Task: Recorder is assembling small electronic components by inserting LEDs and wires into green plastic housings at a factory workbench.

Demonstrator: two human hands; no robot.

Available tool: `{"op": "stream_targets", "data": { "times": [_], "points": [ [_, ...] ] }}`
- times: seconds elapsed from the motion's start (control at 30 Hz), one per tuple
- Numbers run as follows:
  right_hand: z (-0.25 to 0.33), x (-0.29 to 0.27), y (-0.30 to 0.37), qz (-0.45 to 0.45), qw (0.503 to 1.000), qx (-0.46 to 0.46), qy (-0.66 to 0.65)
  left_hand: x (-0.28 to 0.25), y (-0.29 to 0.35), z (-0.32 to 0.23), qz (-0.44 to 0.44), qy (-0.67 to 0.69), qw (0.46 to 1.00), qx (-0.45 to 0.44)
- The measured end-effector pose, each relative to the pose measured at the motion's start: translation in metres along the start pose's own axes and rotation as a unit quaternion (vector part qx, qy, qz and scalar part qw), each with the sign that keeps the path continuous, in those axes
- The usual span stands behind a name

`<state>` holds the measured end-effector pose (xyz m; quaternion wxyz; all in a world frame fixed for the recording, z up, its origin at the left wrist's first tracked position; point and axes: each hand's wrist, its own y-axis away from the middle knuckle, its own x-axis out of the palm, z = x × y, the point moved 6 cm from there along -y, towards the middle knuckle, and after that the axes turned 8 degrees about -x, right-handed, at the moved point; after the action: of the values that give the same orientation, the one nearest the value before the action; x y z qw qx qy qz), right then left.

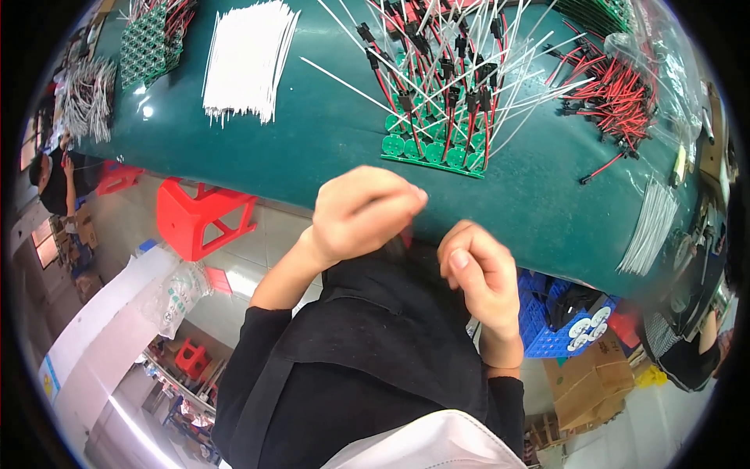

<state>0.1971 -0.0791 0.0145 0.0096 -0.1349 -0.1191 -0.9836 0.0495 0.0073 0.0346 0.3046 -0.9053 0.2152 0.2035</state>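
My left hand [361,213] is raised at the table's near edge, fingers curled and pinched together. A small red blur shows just below its fingertips; whatever the pinch holds is too smeared to name. To its right, my right hand [480,270] is closed, thumb pressed against the curled fingers, their contents hidden. Just beyond both hands, a green circuit board panel [433,162] lies on the table. Red and black wires with black connectors [448,98] rise from it, among thin white cable ties [516,105] sticking out in all directions.
A green-topped table [234,160] carries a white cable tie stack [248,59], more circuit boards [152,47], loose red-black wires [617,98] and a grey-white strip bundle [650,227]. Red stools [187,219] stand left; a blue crate [551,320] and carton [590,383] sit right. Other people work nearby.
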Motion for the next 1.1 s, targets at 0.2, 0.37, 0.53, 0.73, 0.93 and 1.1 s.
{"op": "stream_targets", "data": {
  "times": [0.2,0.37,0.53,0.73,0.93,1.1],
  "points": [
    [0.025,-0.023,-0.011,-0.184,0.871,-0.245,0.383,-0.01,0.008,0.042,-0.054,0.193,0.939,-0.281],
    [0.011,-0.049,-0.008,-0.244,0.845,-0.237,0.413,-0.006,0.005,0.044,-0.05,0.082,0.957,-0.275],
    [0.009,-0.05,-0.01,-0.248,0.845,-0.251,0.401,-0.007,0.003,0.042,-0.088,0.019,0.964,-0.252],
    [0.007,-0.052,-0.009,-0.252,0.85,-0.245,0.393,-0.007,0.005,0.041,-0.061,0.009,0.966,-0.253],
    [0.006,-0.052,-0.01,-0.249,0.848,-0.249,0.395,-0.006,0.006,0.042,-0.068,0.011,0.966,-0.249],
    [0.007,-0.05,-0.012,-0.244,0.851,-0.245,0.395,-0.006,0.001,0.04,-0.079,-0.031,0.972,-0.219]
  ]
}}
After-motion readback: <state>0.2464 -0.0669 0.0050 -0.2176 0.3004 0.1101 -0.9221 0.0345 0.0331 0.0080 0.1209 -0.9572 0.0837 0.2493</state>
